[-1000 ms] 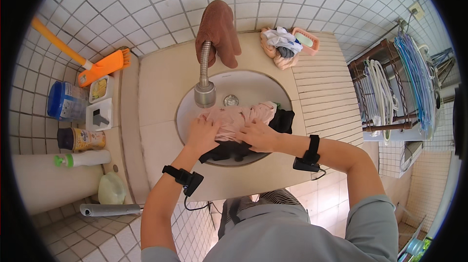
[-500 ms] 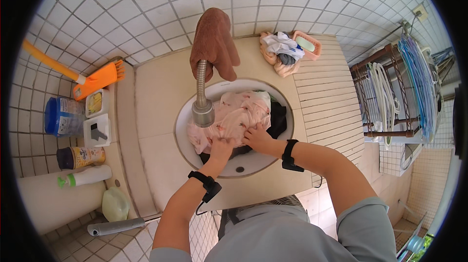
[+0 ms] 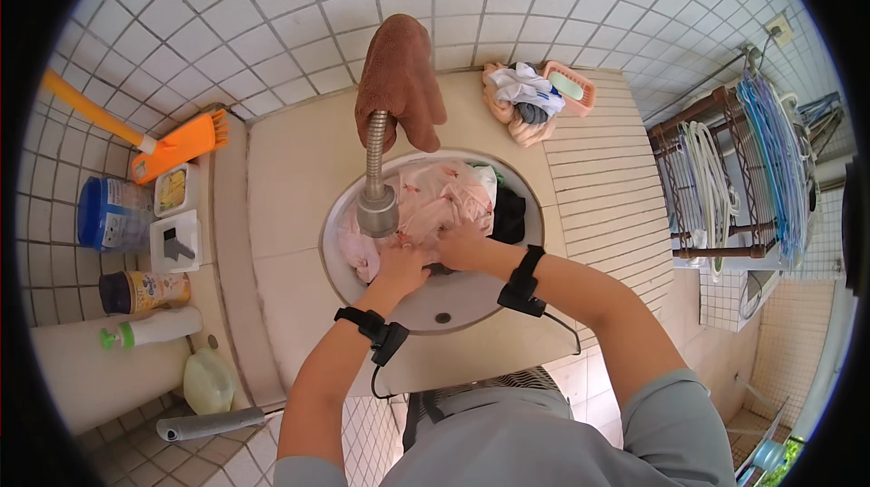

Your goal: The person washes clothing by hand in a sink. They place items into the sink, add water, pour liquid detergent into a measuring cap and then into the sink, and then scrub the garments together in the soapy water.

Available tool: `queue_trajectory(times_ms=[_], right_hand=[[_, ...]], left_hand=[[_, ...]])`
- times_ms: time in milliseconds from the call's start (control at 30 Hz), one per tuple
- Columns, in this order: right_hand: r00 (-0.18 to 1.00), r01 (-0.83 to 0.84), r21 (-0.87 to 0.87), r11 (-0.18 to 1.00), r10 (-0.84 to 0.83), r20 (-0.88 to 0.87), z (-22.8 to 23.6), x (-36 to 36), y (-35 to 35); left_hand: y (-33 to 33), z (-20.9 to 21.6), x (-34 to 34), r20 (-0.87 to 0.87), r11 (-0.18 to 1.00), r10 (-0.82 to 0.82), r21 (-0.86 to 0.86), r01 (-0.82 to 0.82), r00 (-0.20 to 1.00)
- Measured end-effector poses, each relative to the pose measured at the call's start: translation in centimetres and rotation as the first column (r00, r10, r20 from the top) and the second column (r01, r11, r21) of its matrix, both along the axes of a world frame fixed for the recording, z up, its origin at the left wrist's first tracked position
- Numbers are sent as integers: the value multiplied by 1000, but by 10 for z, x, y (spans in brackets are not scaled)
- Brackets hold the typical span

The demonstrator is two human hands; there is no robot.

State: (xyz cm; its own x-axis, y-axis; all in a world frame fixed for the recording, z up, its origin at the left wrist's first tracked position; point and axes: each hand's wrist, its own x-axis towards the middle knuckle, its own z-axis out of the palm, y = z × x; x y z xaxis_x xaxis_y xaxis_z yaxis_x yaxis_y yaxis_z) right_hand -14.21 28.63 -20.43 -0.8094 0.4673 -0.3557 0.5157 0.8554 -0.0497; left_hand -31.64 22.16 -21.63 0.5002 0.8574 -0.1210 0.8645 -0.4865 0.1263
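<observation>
A pink garment lies bunched in the round white sink, with a dark cloth against its right side. My left hand presses on the near edge of the pink garment, fingers closed into the fabric. Right beside it, my right hand grips the same garment. Both wrists wear black bands. A flexible metal faucet hangs over the sink's left part, and a brown towel is draped over its top.
An orange brush, a blue tub, small containers and bottles line the left ledge. A pile of laundry with a pink soap dish sits at the back right. A rack with hangers stands to the right.
The pink garment has been pushed farther back in the sink. Both hands came closer together on its near edge, and the view shifted slightly.
</observation>
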Motion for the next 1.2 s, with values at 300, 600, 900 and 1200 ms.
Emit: queue_trajectory(times_ms=[300,600,900,1200], right_hand=[[819,551,-49,833,-551,-160,62,6,51],[902,296,-257,920,-358,-240,59,23,6],[970,150,-185,971,-180,-163,101,52,-48],[976,191,-321,927,-214,-36,39,34,-4]], left_hand=[[27,61,-31,125,904,414,63,-423,902],[1,64,-31,133,908,387,-230,-351,912],[-48,99,-12,-18,925,166,-343,-162,986],[5,51,-17,-24,937,121,-327,-122,992]])
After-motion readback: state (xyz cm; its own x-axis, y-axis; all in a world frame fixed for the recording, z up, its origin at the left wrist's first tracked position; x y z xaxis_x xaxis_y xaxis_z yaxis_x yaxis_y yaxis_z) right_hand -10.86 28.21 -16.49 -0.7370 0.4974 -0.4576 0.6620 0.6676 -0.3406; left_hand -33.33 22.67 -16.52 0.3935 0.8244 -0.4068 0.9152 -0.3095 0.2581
